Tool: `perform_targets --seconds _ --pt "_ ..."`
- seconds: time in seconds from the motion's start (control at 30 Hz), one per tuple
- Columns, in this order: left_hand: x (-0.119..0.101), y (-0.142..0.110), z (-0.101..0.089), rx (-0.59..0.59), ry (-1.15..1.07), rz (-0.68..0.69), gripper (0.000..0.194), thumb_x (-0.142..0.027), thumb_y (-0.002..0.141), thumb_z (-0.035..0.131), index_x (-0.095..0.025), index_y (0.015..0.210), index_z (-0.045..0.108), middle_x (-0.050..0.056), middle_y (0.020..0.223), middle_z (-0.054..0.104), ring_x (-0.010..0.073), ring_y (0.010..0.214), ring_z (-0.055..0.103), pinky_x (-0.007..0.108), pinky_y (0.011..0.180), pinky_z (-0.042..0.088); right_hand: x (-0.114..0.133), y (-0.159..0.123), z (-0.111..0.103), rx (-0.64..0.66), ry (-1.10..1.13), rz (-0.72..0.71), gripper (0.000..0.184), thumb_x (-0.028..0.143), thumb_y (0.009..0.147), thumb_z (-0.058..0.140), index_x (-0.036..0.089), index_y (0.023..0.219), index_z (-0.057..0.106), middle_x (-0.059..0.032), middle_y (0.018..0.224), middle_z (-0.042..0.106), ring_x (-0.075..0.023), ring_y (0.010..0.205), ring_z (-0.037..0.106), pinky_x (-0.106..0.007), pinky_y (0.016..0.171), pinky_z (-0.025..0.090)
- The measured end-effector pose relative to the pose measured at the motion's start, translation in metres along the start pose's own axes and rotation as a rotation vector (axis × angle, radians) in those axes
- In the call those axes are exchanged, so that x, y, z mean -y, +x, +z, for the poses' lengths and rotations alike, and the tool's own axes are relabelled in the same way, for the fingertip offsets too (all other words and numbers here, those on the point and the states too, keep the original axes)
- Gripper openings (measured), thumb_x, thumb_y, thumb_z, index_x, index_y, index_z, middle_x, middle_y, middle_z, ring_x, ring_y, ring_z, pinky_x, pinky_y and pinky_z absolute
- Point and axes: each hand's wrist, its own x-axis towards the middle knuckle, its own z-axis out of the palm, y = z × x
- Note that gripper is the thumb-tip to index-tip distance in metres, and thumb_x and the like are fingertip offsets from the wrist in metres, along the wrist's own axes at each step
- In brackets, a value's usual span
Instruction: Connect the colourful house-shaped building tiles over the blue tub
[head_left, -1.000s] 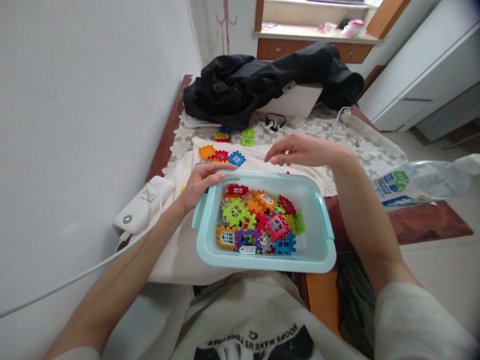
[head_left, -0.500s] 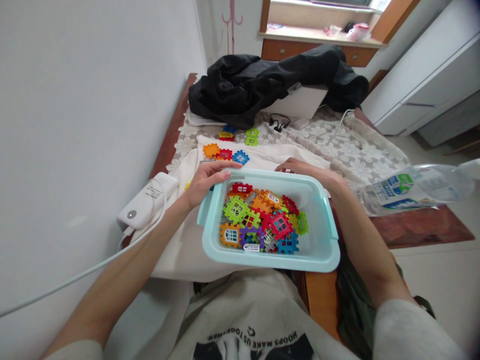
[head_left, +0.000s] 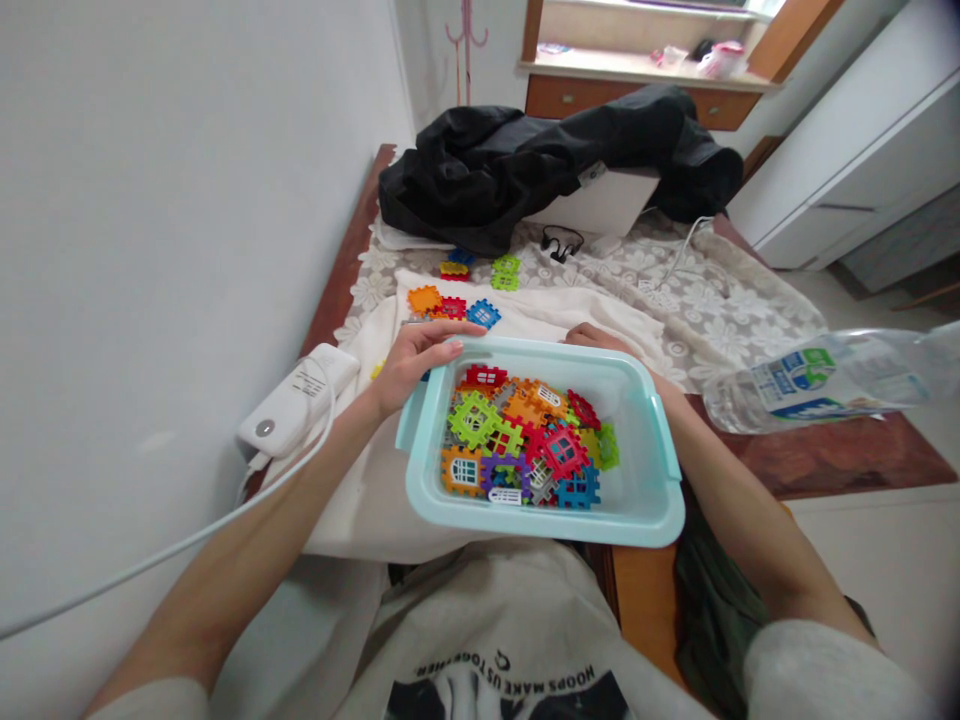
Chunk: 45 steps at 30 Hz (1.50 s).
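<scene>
The step in hand looks like steadying the pale blue bin (head_left: 634, 455) from its far side, with one hand at a corner and the other reaching behind. The bin sits at the near edge of the table, in front of the person's shirt, partly over a white cloth (head_left: 360, 500). Plastic pieces (head_left: 559, 450) are heaped mostly in its left and middle parts. The left hand (head_left: 409, 365) lies on the far left corner, touching the rim, thumb and fingers somewhat parted; whether it clamps the rim or only rests there, I cannot tell. The right hand (head_left: 596, 338) is well apart from the left, near the far wall and right of its middle. Its fingers are hidden, so I cannot tell how far they spread, or whether they hold a piece or touch the bin. Beyond the left hand lie loose pieces: an orange piece (head_left: 424, 299), a blue piece (head_left: 484, 314) and, farther off, green pieces (head_left: 505, 272). From this posture, the next move seems to call for keeping the bin steady and clearing the far rim.
</scene>
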Motion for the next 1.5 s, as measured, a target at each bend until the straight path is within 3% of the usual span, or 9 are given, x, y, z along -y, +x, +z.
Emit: perform_targets --seconds 0.2,0.4,0.57,0.73,0.97,1.17,1.27,1.43,1.5 --pt "0.001 -0.001 0.001 -0.01 0.001 -0.015 0.038 -0.043 0.088 0.09 -0.021 0.12 0.092 0.009 0.107 0.088 0.0167 0.075 0.073 0.023 0.06 0.057 0.007 -0.009 0.002 -0.102 0.185 0.154 0.008 0.035 0.093 0.068 0.027 0.09 0.067 -0.0089 0.103 0.076 -0.0292 0.093 0.069 -0.046 0.085 0.059" --pt "0.003 0.0 0.0 0.001 -0.006 -0.015 0.035 -0.042 0.088 0.091 -0.023 0.117 0.092 0.007 0.101 0.088 0.0152 0.077 0.073 0.022 0.065 0.056 -0.005 -0.001 0.007 -0.043 0.056 0.01 0.014 0.034 0.093 0.064 0.028 0.082 0.06 -0.0105 0.096 0.071 -0.0296 0.092 0.064 -0.048 0.089 0.059" --pt "0.003 0.0 -0.001 -0.001 0.001 -0.005 0.036 -0.042 0.089 0.09 -0.023 0.12 0.092 0.008 0.103 0.088 0.0159 0.077 0.073 0.023 0.063 0.056 -0.022 0.0 0.009 -0.135 0.003 0.107 0.013 0.034 0.096 0.064 0.025 0.087 0.064 -0.014 0.102 0.072 -0.0306 0.097 0.067 -0.048 0.09 0.059" --pt "0.002 0.0 -0.001 0.021 0.012 -0.001 0.036 -0.044 0.09 0.089 -0.022 0.119 0.092 0.008 0.102 0.088 0.0162 0.076 0.074 0.023 0.064 0.057 -0.021 -0.005 0.004 0.028 0.01 -0.025 0.01 0.03 0.099 0.063 0.026 0.093 0.07 -0.0105 0.106 0.074 -0.0278 0.105 0.067 -0.043 0.1 0.058" --pt "0.001 -0.001 0.0 0.006 0.022 -0.024 0.04 -0.046 0.089 0.089 -0.021 0.12 0.091 0.009 0.101 0.087 0.0172 0.072 0.073 0.024 0.059 0.057 -0.025 -0.002 0.007 -0.022 -0.118 -0.056 0.017 0.037 0.102 0.06 0.025 0.091 0.067 -0.0151 0.104 0.073 -0.0322 0.102 0.066 -0.045 0.095 0.056" --pt "-0.001 -0.003 0.002 0.0 0.017 -0.04 0.041 -0.045 0.089 0.088 -0.02 0.121 0.09 0.009 0.096 0.086 0.0174 0.069 0.073 0.026 0.057 0.058 -0.031 -0.001 0.016 -0.198 -0.085 0.279 0.033 0.047 0.097 0.06 0.027 0.074 0.048 -0.008 0.077 0.067 -0.0257 0.075 0.06 -0.04 0.072 0.043" --pt "-0.001 -0.002 0.001 0.005 0.023 -0.032 0.041 -0.045 0.089 0.089 -0.02 0.121 0.091 0.01 0.101 0.087 0.0189 0.075 0.075 0.027 0.062 0.06 -0.032 0.0 0.014 -0.308 0.083 0.369 0.041 0.06 0.092 0.064 0.026 0.071 0.053 -0.001 0.064 0.057 -0.0198 0.064 0.05 -0.036 0.065 0.035" --pt "0.003 0.001 -0.003 0.018 0.049 0.005 0.04 -0.046 0.09 0.088 -0.021 0.121 0.091 0.009 0.105 0.088 0.0192 0.083 0.077 0.027 0.071 0.061 -0.027 0.002 -0.019 -0.571 0.507 0.353 0.059 0.076 0.092 0.069 0.026 0.065 0.053 0.0021 0.059 0.047 -0.0143 0.054 0.038 -0.032 0.055 0.027" --pt "0.003 0.002 -0.004 0.016 0.084 0.028 0.039 -0.047 0.091 0.087 -0.021 0.12 0.092 0.01 0.111 0.088 0.0215 0.092 0.078 0.029 0.078 0.063 -0.009 0.002 -0.039 -0.576 0.591 0.299 0.061 0.079 0.094 0.068 0.027 0.066 0.054 0.0007 0.06 0.048 -0.0146 0.051 0.037 -0.033 0.052 0.025"
